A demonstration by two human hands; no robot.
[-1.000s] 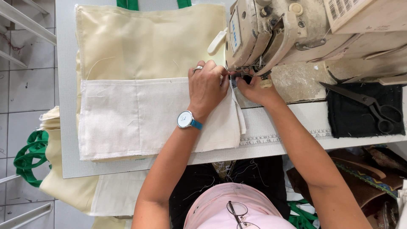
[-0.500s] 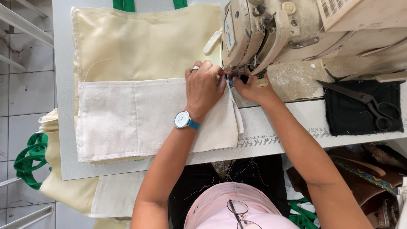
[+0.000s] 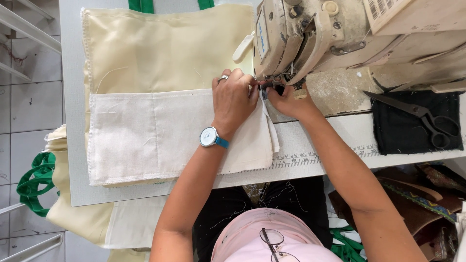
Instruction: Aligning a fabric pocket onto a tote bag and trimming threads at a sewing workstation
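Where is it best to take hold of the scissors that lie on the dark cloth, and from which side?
Probably the two finger loops: the scissors lie flat and closed on the dark cloth, loops toward the table's front edge, blades pointing back at the sewing machine. Come from the front-right.

Cream tote bag (image 3: 165,48), off-white pocket panel (image 3: 150,136), green handles (image 3: 141,5), black cloth (image 3: 403,128).

The left hand (image 3: 234,99) is sliding a little further up the white cloth (image 3: 160,136), closer to the sewing machine (image 3: 301,39). The right hand (image 3: 286,99) is moving along beside it.
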